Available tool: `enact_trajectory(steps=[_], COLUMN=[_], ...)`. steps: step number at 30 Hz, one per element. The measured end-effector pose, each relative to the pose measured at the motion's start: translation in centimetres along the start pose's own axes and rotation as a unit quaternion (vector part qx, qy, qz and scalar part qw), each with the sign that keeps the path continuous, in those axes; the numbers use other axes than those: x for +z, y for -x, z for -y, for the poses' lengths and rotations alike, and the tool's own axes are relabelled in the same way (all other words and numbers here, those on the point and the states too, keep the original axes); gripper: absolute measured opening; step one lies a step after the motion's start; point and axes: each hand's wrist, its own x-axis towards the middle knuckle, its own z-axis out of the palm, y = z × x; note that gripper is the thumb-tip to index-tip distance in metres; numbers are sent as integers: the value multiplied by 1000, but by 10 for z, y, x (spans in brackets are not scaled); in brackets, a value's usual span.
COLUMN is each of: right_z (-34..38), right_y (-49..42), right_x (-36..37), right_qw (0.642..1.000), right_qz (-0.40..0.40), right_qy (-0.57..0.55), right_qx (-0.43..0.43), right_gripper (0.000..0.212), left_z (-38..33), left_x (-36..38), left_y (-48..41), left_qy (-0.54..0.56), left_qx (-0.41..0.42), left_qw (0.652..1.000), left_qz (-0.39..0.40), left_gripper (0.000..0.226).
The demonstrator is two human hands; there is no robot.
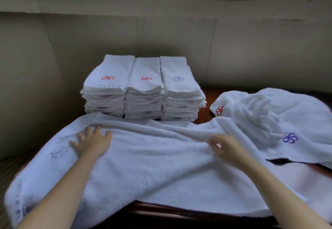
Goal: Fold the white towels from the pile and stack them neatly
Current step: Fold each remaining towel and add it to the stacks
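Observation:
A large white towel (pixel 152 166) lies spread and wrinkled across the table in front of me, with a faint blue emblem near its left end. My left hand (pixel 91 141) rests flat on it with fingers spread. My right hand (pixel 227 148) pinches a raised fold of the same towel right of centre. Behind the towel stand three side-by-side stacks of folded white towels (pixel 143 88), emblems in red and blue on top. A loose pile of unfolded white towels (pixel 280 117) sits at the right, showing a red and a purple emblem.
The dark wooden table (pixel 203 112) shows between the stacks and the pile and along the front edge. A beige wall (pixel 251 49) rises right behind the stacks, with a window sill above. The towel's left end hangs off the table's left side.

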Motion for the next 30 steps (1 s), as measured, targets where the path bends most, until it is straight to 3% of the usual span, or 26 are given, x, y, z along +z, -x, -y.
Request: enact_trajectory(steps=[2,3,5,8,11,13,17,22,25,27,28,30], right_z=[-15,-22,-35,-40,-34,-37,-51,-39,-25,-27,-34,-50], right_y=[9,14,29,51,59,63,71,66,50,39,37,42], right_x=[-22,-32,-45,-42,-42,-53,-69,-47,-36,-44,-49,-59], right_qw=[993,990,992,990,981,966,939,925,940,936,926,902], right_qz=[-84,-90,-17,117,135,141,181,92,-2,-69,-76,-12], right_qy=[28,32,18,39,131,194,210,272,239,190,161,121], right_qx=[73,106,121,62,51,94,203,248,245,289,334,415], right_gripper=[34,41,44,27,42,60,67,46,33,28,32,42], left_z=[-2,-5,-20,-58,-89,-90,-71,-62,-55,-46,-40,-31], left_x=[-3,-4,-5,-4,8,17,21,25,30,25,22,17], left_y=[6,11,22,49,72,72,58,60,61,54,48,37], left_qy=[-8,-17,-37,-27,-36,-57,-55,-53,-44,-31,-27,3], left_qx=[-11,-15,-20,25,89,113,158,184,219,247,258,264], left_qw=[1000,999,999,999,990,988,983,980,973,968,965,964], left_qz=[-14,-24,-29,35,100,92,73,59,51,33,19,-6], left_gripper=[63,61,58,63,72,72,63,69,65,58,55,51])
